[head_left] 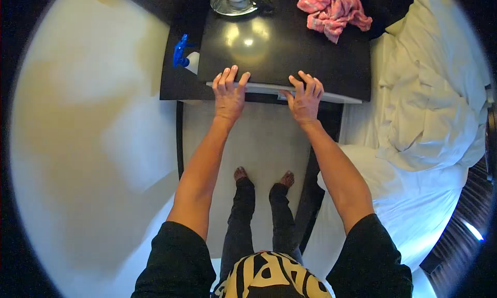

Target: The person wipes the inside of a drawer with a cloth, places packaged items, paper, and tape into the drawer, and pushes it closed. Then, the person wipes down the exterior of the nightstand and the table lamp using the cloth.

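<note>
A dark, glossy nightstand [279, 49] stands in front of me, with a pale strip [269, 86] along its near edge. My left hand [229, 93] rests on that edge at the left, fingers apart over the top. Further right, my right hand [305, 97] lies over the same edge with its fingers spread and its thumb below the strip. Neither hand has anything enclosed in it. A crumpled pink cloth [333, 12] lies on the top at the back right. The round shiny base of a lamp-like object [235, 5] sits at the back left.
Left of the nightstand top is a white bottle [193, 63] with a blue spray head [181, 50]. A pale wall [88, 132] runs along the left. On the right is a bed with rumpled white bedding [424, 106]. My bare feet stand on the light floor [264, 143].
</note>
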Available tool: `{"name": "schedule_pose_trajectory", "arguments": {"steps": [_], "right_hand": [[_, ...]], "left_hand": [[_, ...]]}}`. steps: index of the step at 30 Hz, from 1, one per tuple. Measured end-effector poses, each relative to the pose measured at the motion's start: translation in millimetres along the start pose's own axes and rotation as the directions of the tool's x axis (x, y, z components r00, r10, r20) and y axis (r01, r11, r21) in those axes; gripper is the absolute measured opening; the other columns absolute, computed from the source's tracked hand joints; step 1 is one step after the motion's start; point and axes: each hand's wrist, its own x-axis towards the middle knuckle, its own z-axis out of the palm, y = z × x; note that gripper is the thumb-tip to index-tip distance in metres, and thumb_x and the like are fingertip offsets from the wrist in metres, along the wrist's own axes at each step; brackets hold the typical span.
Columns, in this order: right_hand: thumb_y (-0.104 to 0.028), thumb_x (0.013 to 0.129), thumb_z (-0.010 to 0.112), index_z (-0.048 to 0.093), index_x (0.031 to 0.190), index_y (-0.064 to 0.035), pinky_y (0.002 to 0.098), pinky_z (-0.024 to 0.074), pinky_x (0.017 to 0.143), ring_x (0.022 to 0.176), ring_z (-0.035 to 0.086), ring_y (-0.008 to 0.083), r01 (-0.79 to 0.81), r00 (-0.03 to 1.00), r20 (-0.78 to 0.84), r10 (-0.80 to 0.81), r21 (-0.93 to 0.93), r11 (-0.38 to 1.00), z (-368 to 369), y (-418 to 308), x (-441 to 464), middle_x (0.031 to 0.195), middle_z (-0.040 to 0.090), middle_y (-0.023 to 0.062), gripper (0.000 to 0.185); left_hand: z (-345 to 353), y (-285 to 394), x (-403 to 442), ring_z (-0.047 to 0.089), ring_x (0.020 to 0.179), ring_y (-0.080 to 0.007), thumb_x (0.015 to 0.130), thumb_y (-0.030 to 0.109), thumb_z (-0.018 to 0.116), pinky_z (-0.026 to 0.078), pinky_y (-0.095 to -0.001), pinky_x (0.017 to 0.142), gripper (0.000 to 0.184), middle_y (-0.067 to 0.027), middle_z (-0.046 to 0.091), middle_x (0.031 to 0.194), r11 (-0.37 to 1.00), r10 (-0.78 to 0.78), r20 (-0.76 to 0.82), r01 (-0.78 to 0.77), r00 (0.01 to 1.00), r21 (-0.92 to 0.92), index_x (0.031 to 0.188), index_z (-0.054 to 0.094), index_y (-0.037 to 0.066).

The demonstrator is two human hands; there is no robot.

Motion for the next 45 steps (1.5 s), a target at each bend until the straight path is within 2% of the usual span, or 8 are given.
{"name": "schedule_pose_trajectory", "arguments": {"steps": [9,17,20,21,24,25,28,45], "right_hand": [[-0.035,0.071,0.079,0.054,0.116,-0.0192,0.0473,0.0307,0.104,0.119,0.040,0.0275,0.033,0.999,-0.040,-0.034,-0.031,0.999,7,1,0,0.126,0.046,0.0059,0.054],[-0.038,0.071,0.076,0.051,0.116,-0.0218,0.0490,0.0329,0.103,0.117,0.044,0.0259,-0.001,0.998,-0.063,-0.002,-0.046,0.999,6,-3,-1,0.123,0.047,0.0047,0.054],[-0.038,0.072,0.076,0.052,0.116,-0.0214,0.0491,0.0329,0.104,0.117,0.044,0.0258,-0.006,0.998,-0.066,0.002,-0.050,0.999,3,-3,4,0.123,0.047,0.0047,0.053],[-0.038,0.072,0.076,0.052,0.116,-0.0211,0.0491,0.0329,0.104,0.117,0.044,0.0259,-0.009,0.998,-0.061,0.006,-0.049,0.999,2,-4,3,0.122,0.047,0.0047,0.053],[-0.038,0.072,0.076,0.052,0.116,-0.0205,0.0489,0.0329,0.104,0.118,0.044,0.0259,-0.011,0.997,-0.072,0.007,-0.047,0.999,5,-6,4,0.123,0.047,0.0046,0.052],[-0.037,0.073,0.076,0.052,0.116,-0.0202,0.0488,0.0329,0.104,0.118,0.044,0.0259,-0.007,0.997,-0.073,0.004,-0.054,0.999,6,-5,2,0.123,0.047,0.0046,0.052],[-0.037,0.074,0.075,0.051,0.117,-0.0197,0.0486,0.0330,0.104,0.118,0.044,0.0258,0.010,0.997,-0.077,-0.015,-0.058,0.998,8,0,2,0.124,0.047,0.0045,0.052],[-0.033,0.077,0.076,0.050,0.119,-0.0157,0.0466,0.0310,0.103,0.121,0.043,0.0256,-0.079,0.993,-0.084,0.088,0.104,0.991,3,-9,-1,0.129,0.047,0.0056,0.053]], "left_hand": [[8,-4,-1,0.034,0.126,-0.0294,0.072,0.020,0.076,0.031,-0.0454,0.105,0.063,-0.0086,0.038,0.136,0.999,0.028,-0.003,-0.028,1.000,0.039,0.127,0.044,0.023],[-11,2,9,0.033,0.126,-0.0309,0.077,0.025,0.071,0.029,-0.0472,0.104,0.054,-0.0099,0.039,0.136,0.996,-0.028,0.021,0.030,0.999,-0.089,0.125,0.046,0.020],[-39,8,29,0.036,0.123,-0.0324,0.084,0.033,0.063,0.027,-0.0477,0.105,0.046,-0.0136,0.041,0.133,0.958,-0.122,0.252,0.180,0.960,-0.224,0.124,0.049,0.016],[-46,6,39,0.036,0.123,-0.0324,0.084,0.033,0.063,0.027,-0.0477,0.105,0.046,-0.0136,0.041,0.133,0.959,-0.121,0.250,0.178,0.961,-0.222,0.124,0.049,0.016],[-48,-15,82,0.039,0.122,-0.0339,0.088,0.039,0.058,0.024,-0.0475,0.107,0.047,-0.0178,0.043,0.132,0.904,-0.100,0.566,0.313,0.818,-0.292,0.124,0.050,0.011],[-38,-16,86,0.039,0.122,-0.0339,0.088,0.039,0.058,0.024,-0.0475,0.107,0.047,-0.0178,0.043,0.132,0.902,-0.100,0.569,0.316,0.816,-0.294,0.124,0.050,0.011],[-9,-11,96,0.037,0.127,-0.0337,0.089,0.039,0.056,0.022,-0.0472,0.110,0.053,-0.0192,0.042,0.137,0.950,-0.232,0.171,0.261,0.957,-0.170,0.130,0.046,0.007],[-8,-8,101,0.030,0.138,-0.0316,0.088,0.035,0.059,0.018,-0.0467,0.114,0.059,-0.0158,0.036,0.147,0.946,-0.252,0.247,0.292,0.936,-0.143,0.136,0.043,0.005]]}}
